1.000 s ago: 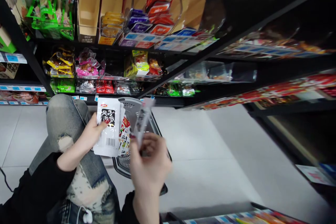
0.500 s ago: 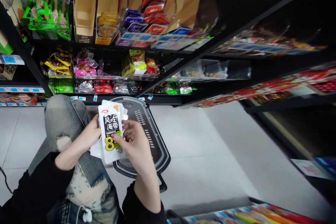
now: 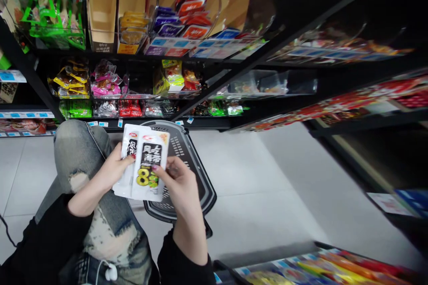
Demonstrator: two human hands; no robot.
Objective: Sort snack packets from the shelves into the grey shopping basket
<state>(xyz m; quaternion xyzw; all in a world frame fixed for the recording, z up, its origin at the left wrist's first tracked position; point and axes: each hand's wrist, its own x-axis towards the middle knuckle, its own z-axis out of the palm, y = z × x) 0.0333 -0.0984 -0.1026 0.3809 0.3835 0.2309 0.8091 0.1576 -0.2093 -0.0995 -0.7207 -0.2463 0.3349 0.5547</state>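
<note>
Both my hands hold a small stack of white snack packets (image 3: 147,169) with black labels and a yellow "8" on the front one. My left hand (image 3: 112,171) grips the stack's left edge, thumb on the back packet. My right hand (image 3: 179,185) pinches the front packet's right edge with its thumb on the face. The stack hangs above a black plastic shopping basket (image 3: 197,173) on the floor, beside my raised knee in torn grey jeans (image 3: 78,151).
Black store shelves (image 3: 234,75) run ahead and to the right, stocked with snack bags, cardboard display boxes (image 3: 102,4) and price tags. White tiled floor (image 3: 267,196) spreads to the right. Another shelf edge with colourful packs (image 3: 317,267) sits at the bottom right.
My right hand brought a single packet from over the basket onto the stack in my left hand and now squares it against the others. The view drifted slightly.
</note>
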